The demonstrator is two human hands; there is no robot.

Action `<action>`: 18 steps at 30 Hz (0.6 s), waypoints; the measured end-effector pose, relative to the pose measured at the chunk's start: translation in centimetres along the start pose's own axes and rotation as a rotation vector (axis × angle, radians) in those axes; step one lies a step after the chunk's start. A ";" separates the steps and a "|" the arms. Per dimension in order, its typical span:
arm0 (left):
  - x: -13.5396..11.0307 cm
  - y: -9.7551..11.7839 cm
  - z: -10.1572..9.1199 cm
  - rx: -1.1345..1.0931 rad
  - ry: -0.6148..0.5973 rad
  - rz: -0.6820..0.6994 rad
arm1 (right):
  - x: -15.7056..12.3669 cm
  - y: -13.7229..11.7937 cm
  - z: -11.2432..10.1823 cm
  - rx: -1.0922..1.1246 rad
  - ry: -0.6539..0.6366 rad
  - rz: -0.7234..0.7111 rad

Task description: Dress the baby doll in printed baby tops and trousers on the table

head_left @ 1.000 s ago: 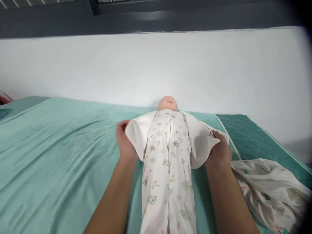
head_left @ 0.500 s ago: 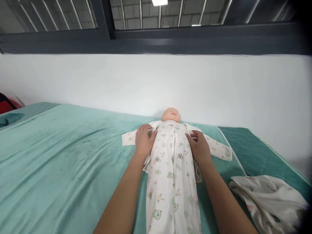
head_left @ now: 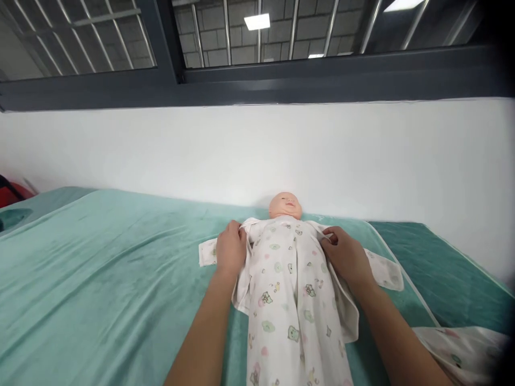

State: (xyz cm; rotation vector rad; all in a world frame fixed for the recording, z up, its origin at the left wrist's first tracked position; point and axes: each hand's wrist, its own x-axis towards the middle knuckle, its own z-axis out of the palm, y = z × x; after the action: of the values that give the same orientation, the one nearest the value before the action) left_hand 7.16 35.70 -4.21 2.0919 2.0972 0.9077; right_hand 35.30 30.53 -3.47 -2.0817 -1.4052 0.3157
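Note:
A baby doll lies on its back with its head toward the wall. White printed pants cover it from the chest down. Under and beside them lies a white baby shirt, its sleeves stretched out to both sides and its front panels showing along the pants. At the left shoulder area, my left hand has its fingers closed on the shirt's edge; the fingertips are partly hidden. My right hand pinches the shirt's edge on the other side, near the doll's chest.
A green cloth with soft folds covers the surface. Another crumpled printed white cloth lies at the lower right, partly behind my right forearm. A white wall and dark window frame stand behind. Something red sits far left.
My hands have gone from resting with looser fingers beside the pants to gripping the shirt's edges. The right panel is drawn outward and shows more. The view has tilted up slightly.

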 end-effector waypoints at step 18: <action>0.2 1.3 0.0 -0.120 -0.104 0.381 | -3.3 -4.5 0.1 0.659 -0.065 -0.382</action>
State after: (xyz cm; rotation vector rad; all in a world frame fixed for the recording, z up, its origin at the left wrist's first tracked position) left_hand 8.32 35.75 -3.64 2.4577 1.5798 0.9069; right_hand 30.50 28.80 -1.33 -1.2593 -1.4489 0.5938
